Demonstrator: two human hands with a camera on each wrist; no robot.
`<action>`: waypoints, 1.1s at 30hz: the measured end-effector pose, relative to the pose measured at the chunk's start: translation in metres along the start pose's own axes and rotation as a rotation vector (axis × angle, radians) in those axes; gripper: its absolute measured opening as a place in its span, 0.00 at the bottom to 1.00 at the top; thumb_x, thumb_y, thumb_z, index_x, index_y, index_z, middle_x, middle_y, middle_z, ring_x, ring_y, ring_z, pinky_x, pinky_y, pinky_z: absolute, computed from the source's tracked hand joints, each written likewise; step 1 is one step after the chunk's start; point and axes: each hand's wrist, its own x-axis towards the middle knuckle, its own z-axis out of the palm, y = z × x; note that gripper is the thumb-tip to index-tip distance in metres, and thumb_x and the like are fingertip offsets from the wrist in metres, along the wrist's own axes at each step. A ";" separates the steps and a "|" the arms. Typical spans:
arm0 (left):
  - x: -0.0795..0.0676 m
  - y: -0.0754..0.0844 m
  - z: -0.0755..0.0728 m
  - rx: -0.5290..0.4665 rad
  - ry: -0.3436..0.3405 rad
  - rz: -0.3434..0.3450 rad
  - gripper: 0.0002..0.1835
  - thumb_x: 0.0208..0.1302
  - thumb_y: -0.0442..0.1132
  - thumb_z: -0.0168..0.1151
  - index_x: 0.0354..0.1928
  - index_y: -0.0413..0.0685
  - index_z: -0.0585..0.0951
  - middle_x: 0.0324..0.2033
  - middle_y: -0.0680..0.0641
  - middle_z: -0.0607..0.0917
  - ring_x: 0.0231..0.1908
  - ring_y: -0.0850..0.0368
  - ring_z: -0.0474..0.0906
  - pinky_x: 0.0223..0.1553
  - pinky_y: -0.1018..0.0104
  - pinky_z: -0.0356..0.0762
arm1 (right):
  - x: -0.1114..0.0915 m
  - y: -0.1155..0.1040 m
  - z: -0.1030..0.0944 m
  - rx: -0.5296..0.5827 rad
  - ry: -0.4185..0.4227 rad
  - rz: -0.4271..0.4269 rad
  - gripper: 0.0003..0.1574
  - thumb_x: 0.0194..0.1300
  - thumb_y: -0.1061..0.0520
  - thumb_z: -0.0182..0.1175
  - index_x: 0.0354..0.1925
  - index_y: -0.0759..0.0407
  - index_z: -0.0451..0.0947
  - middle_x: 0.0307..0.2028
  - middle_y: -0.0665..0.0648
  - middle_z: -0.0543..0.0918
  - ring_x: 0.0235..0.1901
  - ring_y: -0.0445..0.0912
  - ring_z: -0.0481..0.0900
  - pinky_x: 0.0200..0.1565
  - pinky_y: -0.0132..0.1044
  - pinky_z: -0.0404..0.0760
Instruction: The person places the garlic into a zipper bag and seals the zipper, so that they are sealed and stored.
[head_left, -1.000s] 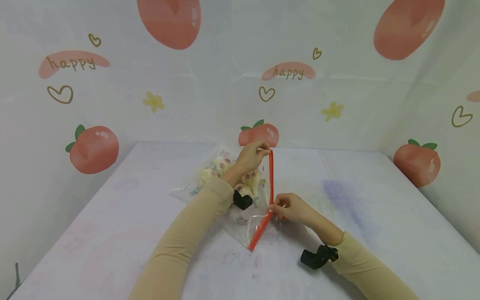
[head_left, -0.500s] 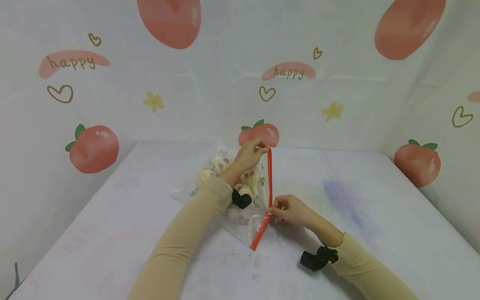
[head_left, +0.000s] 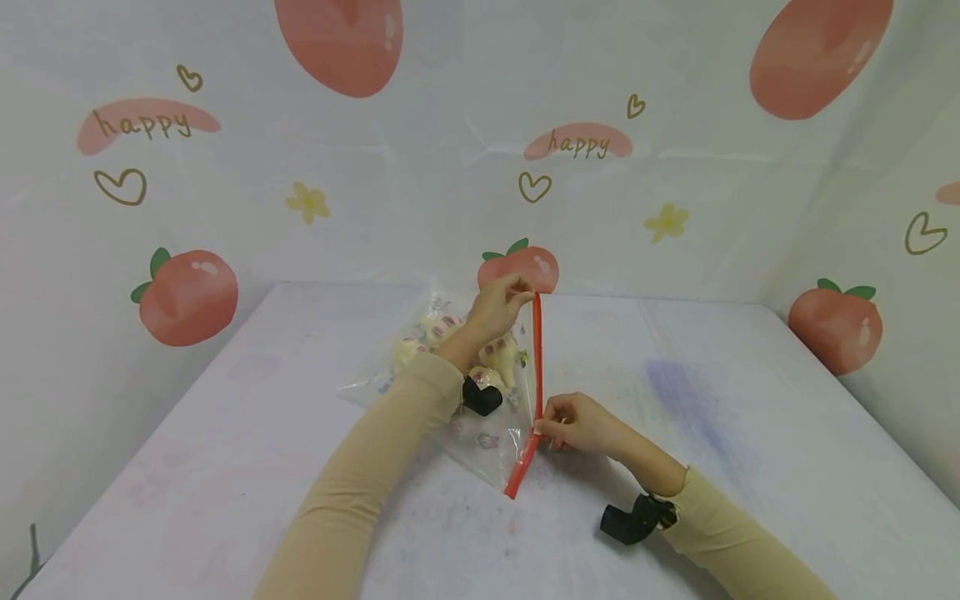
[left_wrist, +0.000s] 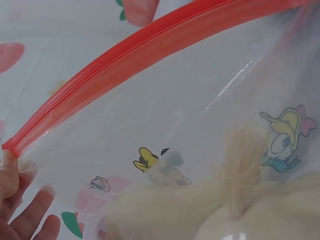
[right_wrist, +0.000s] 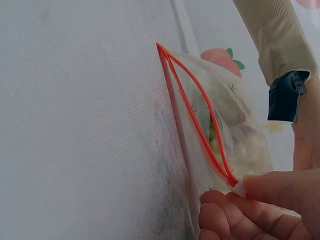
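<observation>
A clear zip bag [head_left: 480, 442] with cartoon prints lies on the table, its red zip strip [head_left: 537, 358] facing right. Inside are several pale bulbs [head_left: 498, 356] that look like garlic, partly hidden by the left arm. My left hand [head_left: 497, 310] pinches the far end of the strip and holds it taut. Lower along the strip, thumb and fingers of my right hand [head_left: 581, 423] pinch a white slider [right_wrist: 240, 189]. In the right wrist view, the strip's two red edges stand apart between the slider and the near corner.
A pale table [head_left: 247, 467] extends around the bag. Behind it hangs a white cloth [head_left: 420, 192] printed with fruit, hearts and flowers. A black wrist camera [head_left: 630, 521] sits on the right wrist, another camera [head_left: 482, 397] on the left.
My right hand has slid slightly nearer along the red strip. My left hand has shifted a little away and to the left, and the bag's near corner has moved slightly right.
</observation>
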 end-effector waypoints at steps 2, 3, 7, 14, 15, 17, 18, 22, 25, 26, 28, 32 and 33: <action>0.000 0.000 -0.001 -0.002 -0.002 -0.006 0.07 0.69 0.42 0.52 0.38 0.46 0.75 0.46 0.47 0.81 0.54 0.48 0.77 0.49 0.55 0.76 | 0.000 0.000 0.000 0.005 -0.008 -0.001 0.13 0.62 0.57 0.60 0.26 0.65 0.74 0.20 0.54 0.79 0.18 0.41 0.73 0.23 0.31 0.74; -0.001 0.000 -0.001 0.000 -0.001 -0.008 0.07 0.69 0.42 0.51 0.38 0.47 0.75 0.46 0.47 0.81 0.55 0.48 0.77 0.49 0.55 0.76 | 0.000 0.000 0.000 0.007 -0.012 -0.002 0.13 0.62 0.56 0.60 0.27 0.65 0.74 0.20 0.54 0.79 0.19 0.41 0.73 0.23 0.31 0.74; -0.001 0.001 -0.002 -0.008 0.000 -0.011 0.07 0.69 0.42 0.51 0.39 0.47 0.75 0.47 0.47 0.81 0.55 0.48 0.76 0.48 0.55 0.75 | 0.001 0.001 0.001 0.010 -0.026 -0.002 0.14 0.62 0.56 0.60 0.26 0.65 0.74 0.20 0.54 0.79 0.19 0.40 0.73 0.23 0.31 0.74; 0.000 0.001 -0.005 -0.026 0.009 -0.010 0.07 0.69 0.42 0.52 0.39 0.47 0.76 0.46 0.47 0.81 0.55 0.48 0.77 0.50 0.54 0.76 | 0.001 0.001 0.003 0.007 -0.036 -0.011 0.14 0.61 0.56 0.61 0.26 0.65 0.73 0.20 0.57 0.79 0.18 0.41 0.73 0.22 0.31 0.73; 0.000 0.001 -0.005 -0.026 0.010 -0.011 0.07 0.69 0.42 0.52 0.38 0.47 0.76 0.46 0.47 0.81 0.55 0.49 0.77 0.51 0.54 0.75 | 0.000 0.001 0.003 0.007 -0.038 -0.010 0.14 0.61 0.56 0.61 0.26 0.65 0.73 0.20 0.57 0.79 0.18 0.41 0.73 0.22 0.30 0.73; 0.000 0.001 -0.005 -0.030 0.013 -0.011 0.07 0.69 0.41 0.52 0.38 0.47 0.76 0.46 0.47 0.81 0.54 0.49 0.77 0.51 0.54 0.75 | 0.000 0.001 0.004 0.010 -0.041 -0.013 0.14 0.61 0.56 0.61 0.25 0.66 0.73 0.20 0.57 0.79 0.18 0.41 0.73 0.22 0.30 0.74; 0.000 0.001 -0.005 -0.032 0.013 -0.011 0.07 0.69 0.41 0.52 0.38 0.47 0.76 0.46 0.47 0.81 0.54 0.49 0.77 0.51 0.54 0.75 | 0.000 0.000 0.004 0.013 -0.042 -0.014 0.14 0.61 0.57 0.61 0.25 0.66 0.73 0.20 0.57 0.80 0.18 0.41 0.74 0.22 0.30 0.74; 0.001 0.000 -0.006 -0.030 0.022 -0.008 0.07 0.69 0.41 0.52 0.39 0.46 0.76 0.45 0.46 0.81 0.55 0.48 0.77 0.53 0.54 0.75 | -0.001 -0.001 0.005 0.020 -0.049 -0.027 0.14 0.61 0.58 0.61 0.25 0.67 0.73 0.20 0.59 0.80 0.19 0.41 0.74 0.23 0.30 0.75; 0.001 0.000 -0.006 -0.032 0.031 -0.010 0.08 0.69 0.41 0.52 0.40 0.45 0.76 0.45 0.45 0.82 0.56 0.48 0.77 0.55 0.53 0.75 | -0.001 -0.002 0.005 0.018 -0.057 -0.035 0.14 0.61 0.58 0.60 0.25 0.67 0.73 0.20 0.59 0.80 0.19 0.40 0.74 0.22 0.30 0.74; 0.001 0.000 -0.006 -0.032 0.035 -0.010 0.08 0.69 0.41 0.52 0.41 0.45 0.76 0.46 0.45 0.82 0.56 0.48 0.77 0.55 0.53 0.75 | -0.002 -0.002 0.005 0.015 -0.059 -0.037 0.14 0.61 0.58 0.60 0.25 0.67 0.73 0.20 0.59 0.80 0.18 0.40 0.74 0.21 0.30 0.74; 0.001 0.000 -0.007 -0.037 0.041 -0.012 0.08 0.69 0.41 0.52 0.41 0.44 0.76 0.46 0.44 0.82 0.56 0.48 0.77 0.55 0.53 0.75 | -0.002 -0.003 0.006 0.010 -0.062 -0.040 0.13 0.61 0.58 0.60 0.25 0.67 0.73 0.20 0.59 0.80 0.18 0.40 0.73 0.21 0.30 0.72; 0.001 0.000 -0.008 -0.046 0.049 -0.007 0.08 0.69 0.40 0.52 0.41 0.44 0.76 0.45 0.44 0.82 0.56 0.47 0.77 0.56 0.54 0.75 | -0.003 -0.005 0.006 0.004 -0.073 -0.035 0.14 0.61 0.58 0.60 0.25 0.66 0.73 0.19 0.60 0.80 0.17 0.40 0.73 0.21 0.30 0.72; 0.001 0.000 -0.008 -0.049 0.050 -0.007 0.08 0.69 0.40 0.52 0.41 0.44 0.76 0.45 0.44 0.82 0.56 0.47 0.77 0.56 0.54 0.75 | -0.003 -0.006 0.006 0.004 -0.077 -0.033 0.14 0.61 0.57 0.61 0.25 0.66 0.73 0.19 0.60 0.80 0.18 0.41 0.73 0.21 0.30 0.72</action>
